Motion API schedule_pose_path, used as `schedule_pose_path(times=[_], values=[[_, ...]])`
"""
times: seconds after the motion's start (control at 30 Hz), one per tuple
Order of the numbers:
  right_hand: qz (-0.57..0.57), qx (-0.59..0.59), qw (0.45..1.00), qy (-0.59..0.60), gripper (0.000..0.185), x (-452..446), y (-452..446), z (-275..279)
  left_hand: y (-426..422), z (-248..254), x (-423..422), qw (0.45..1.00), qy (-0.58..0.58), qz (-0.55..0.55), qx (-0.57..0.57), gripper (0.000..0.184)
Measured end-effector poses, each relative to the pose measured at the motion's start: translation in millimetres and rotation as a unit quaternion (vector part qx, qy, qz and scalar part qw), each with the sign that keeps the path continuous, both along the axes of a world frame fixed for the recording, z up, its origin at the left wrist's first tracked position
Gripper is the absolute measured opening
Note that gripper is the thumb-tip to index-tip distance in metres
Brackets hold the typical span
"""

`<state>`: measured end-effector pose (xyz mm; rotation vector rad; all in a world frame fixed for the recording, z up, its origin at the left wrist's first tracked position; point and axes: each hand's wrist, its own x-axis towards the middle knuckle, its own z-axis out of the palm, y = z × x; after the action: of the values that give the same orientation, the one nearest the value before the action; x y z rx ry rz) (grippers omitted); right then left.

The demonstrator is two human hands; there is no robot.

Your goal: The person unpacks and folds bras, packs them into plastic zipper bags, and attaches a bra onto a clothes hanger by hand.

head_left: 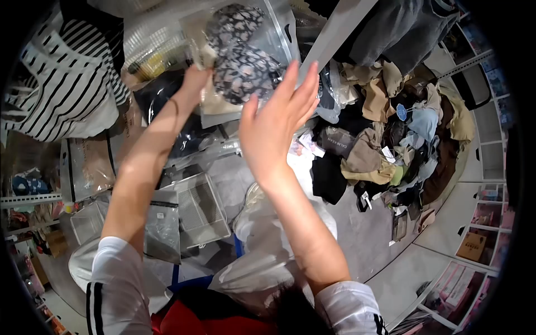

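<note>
The right hand (273,137) is standing open at the centre of the frame, its fingers extending upward and its thumb parting from them; the thumb is overlapping the lower edge of a clear plastic garment bag (277,28), though whether it is touching cannot be told from this angle. The left hand (196,81), left of upper centre, is reaching the bag's left edge with fingers partly curling; the fingertips are blurring against the plastic, so a grip cannot be confirmed.

The floral-print garment (245,70) is lying inside the bag at upper centre; it is showing a dark ground with pale flowers, and is forming two rounded sections, one above the other; the plastic is reflecting light.

A black-and-white striped top (72,92) is occupying the upper left; a mixed heap of clothing (365,148) is filling the right of the frame; a white mesh basket (216,204) is sitting below and left of centre.
</note>
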<state>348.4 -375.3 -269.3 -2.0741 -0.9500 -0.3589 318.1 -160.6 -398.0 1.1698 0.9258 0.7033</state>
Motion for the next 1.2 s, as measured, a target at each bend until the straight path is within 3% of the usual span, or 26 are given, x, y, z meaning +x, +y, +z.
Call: schedule_pose_path(times=[0.03, 0.1, 0.13, 0.23, 0.33, 0.37, 0.4, 0.43, 0.5, 0.53, 0.6, 0.7, 0.77, 0.83, 0.87, 0.9, 0.97, 1.03, 1.1, 1.17, 1.2], values=[[0.038, -0.014, 0.999, -0.016, 0.063, 4, 2, 2, 2, -26, 29, 1.000, -0.003, 0.018, -0.004, 0.018], [0.121, -0.052, 0.991, -0.003, 0.066, 13, 10, -10, 15, -100, 69, 0.976, 0.207, -0.051, 0.049, 0.018], [0.121, -0.089, 0.989, 0.016, 0.065, 16, 15, -17, 10, -128, 79, 0.967, 0.243, -0.073, 0.034, 0.019], [0.132, -0.147, 0.980, 0.024, 0.064, 31, 30, -43, -2, -189, 87, 0.990, 0.108, -0.030, -0.084, 0.022], [0.140, -0.195, 0.970, 0.026, 0.064, 40, 29, -65, -4, -201, 80, 0.988, -0.010, 0.037, -0.148, 0.024], [0.142, -0.211, 0.967, 0.029, 0.063, 43, 28, -69, -3, -195, 78, 0.992, 0.000, 0.050, -0.116, 0.025], [0.126, -0.219, 0.967, 0.004, 0.059, 48, 27, -72, -16, -166, 77, 0.987, 0.155, 0.037, -0.009, 0.040], [0.132, -0.235, 0.963, 0.021, 0.058, 53, 24, -73, -35, -135, 78, 0.972, 0.161, 0.088, 0.149, 0.045], [0.137, -0.251, 0.957, 0.052, 0.057, 65, 22, -73, -60, -88, 82, 0.855, 0.159, 0.176, 0.462, 0.054], [0.111, -0.246, 0.963, 0.025, 0.047, 67, 20, -76, -61, -88, 81, 0.855, 0.120, 0.044, 0.503, 0.053], [0.167, -0.308, 0.931, 0.098, 0.038, 77, 12, -72, -69, -96, 105, 0.723, 0.263, -0.264, 0.581, 0.047], [0.187, -0.449, 0.833, 0.263, 0.026, 111, -3, -81, -90, -65, 116, 0.671, 0.363, -0.362, 0.536, 0.040], [0.239, -0.452, 0.731, 0.451, 0.027, 173, -25, -125, -89, -76, 121, 0.682, 0.352, -0.366, 0.526, 0.039], [-0.024, -0.245, 0.714, 0.655, 0.031, 187, -39, -145, -81, -78, 128, 0.707, 0.345, -0.397, 0.473, 0.038], [-0.099, -0.107, 0.653, 0.743, 0.041, 205, -41, -192, -78, -75, 131, 0.725, 0.343, -0.426, 0.418, 0.038], [-0.107, 0.029, 0.601, 0.791, 0.048, 208, -38, -193, -72, -73, 135, 0.738, 0.340, -0.455, 0.364, 0.038], [-0.118, 0.298, 0.447, 0.835, 0.063, 206, -27, -199, -63, -50, 128, 0.769, 0.281, -0.503, 0.277, 0.049], [-0.123, 0.372, 0.524, 0.757, 0.059, 239, 4, -283, -65, -68, 114, 0.716, 0.341, -0.493, 0.357, 0.049], [-0.065, 0.362, 0.525, 0.767, 0.041, 248, 22, -297, -72, -80, 103, 0.657, 0.409, -0.419, 0.475, 0.042], [-0.096, 0.348, 0.600, 0.713, 0.022, 262, 8, -264, -75, -89, 102, 0.618, 0.440, -0.365, 0.540, 0.038], [-0.075, 0.472, 0.524, 0.705, 0.011, 268, -10, -219, -70, -91, 110, 0.614, 0.446, -0.347, 0.551, 0.037]])
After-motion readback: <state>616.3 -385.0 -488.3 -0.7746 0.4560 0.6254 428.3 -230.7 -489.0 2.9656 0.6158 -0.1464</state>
